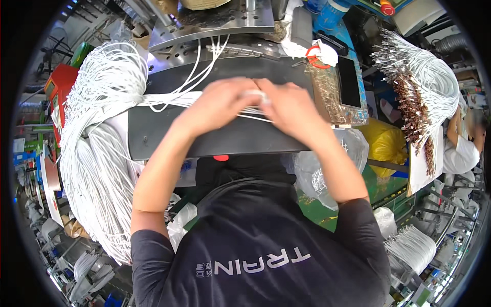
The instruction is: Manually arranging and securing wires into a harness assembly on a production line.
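Hands meeting over a dark tabletop [169,138], seen from above the person's head. Nearest the camera are the dark shirt and both bare forearms, which rise from the lower edge and converge at mid-frame. The left hand [225,100] and right hand [286,105] are both closed, fingertips pinched together on a small gathered group of thin white wires [254,95] held just above the tabletop; the exact finger positions are hidden by the knuckles.

From the pinch, the wires run left across the tabletop to a large hanging bundle of white wire [97,128] draped over the left end, while a few strands loop forward to the metal fixture [220,36] beyond the hands.

Risks, as judged from this arrangement: the taut strands could snag in the big bundle and drag extra wires along if pulled sharply; the loose loops near the fixture could catch on its edges; and a slack pinch could let the gathered ends splay out of alignment.

To the right lies a clear tray of small metal terminals [327,92], close enough to be knocked by the right wrist. Farther right hangs a bundle of wires with terminated ends [419,77].
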The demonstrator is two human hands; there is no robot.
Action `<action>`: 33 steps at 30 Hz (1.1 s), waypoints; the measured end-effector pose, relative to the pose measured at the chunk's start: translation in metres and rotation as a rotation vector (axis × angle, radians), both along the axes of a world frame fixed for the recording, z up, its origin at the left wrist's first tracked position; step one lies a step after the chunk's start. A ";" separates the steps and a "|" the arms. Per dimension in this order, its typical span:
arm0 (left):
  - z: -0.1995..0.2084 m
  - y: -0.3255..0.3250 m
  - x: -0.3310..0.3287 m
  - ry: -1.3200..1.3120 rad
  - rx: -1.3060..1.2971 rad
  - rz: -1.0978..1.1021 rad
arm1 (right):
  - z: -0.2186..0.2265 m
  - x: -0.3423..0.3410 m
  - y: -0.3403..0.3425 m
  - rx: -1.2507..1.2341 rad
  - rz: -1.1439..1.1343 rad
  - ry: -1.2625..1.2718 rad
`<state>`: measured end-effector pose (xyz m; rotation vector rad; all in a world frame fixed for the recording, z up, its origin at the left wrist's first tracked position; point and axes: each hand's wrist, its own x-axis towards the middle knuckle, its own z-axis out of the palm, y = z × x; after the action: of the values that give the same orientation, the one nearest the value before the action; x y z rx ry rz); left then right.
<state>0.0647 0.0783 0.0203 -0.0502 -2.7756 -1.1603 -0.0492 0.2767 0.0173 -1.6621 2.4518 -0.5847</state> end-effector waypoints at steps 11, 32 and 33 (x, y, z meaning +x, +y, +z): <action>0.002 -0.061 0.044 -0.016 -0.015 0.348 | -0.030 -0.024 -0.024 -0.056 -0.038 0.070; 0.003 -0.057 0.048 -0.005 0.075 0.368 | -0.022 -0.023 -0.031 -0.053 -0.050 0.057; 0.006 -0.057 0.049 0.034 0.063 0.404 | -0.023 -0.023 -0.030 -0.052 -0.053 0.057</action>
<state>0.1140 0.0210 0.0265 0.4692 -2.5497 -1.1206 -0.0717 0.2470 -0.0056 -1.6603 2.5488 -0.6209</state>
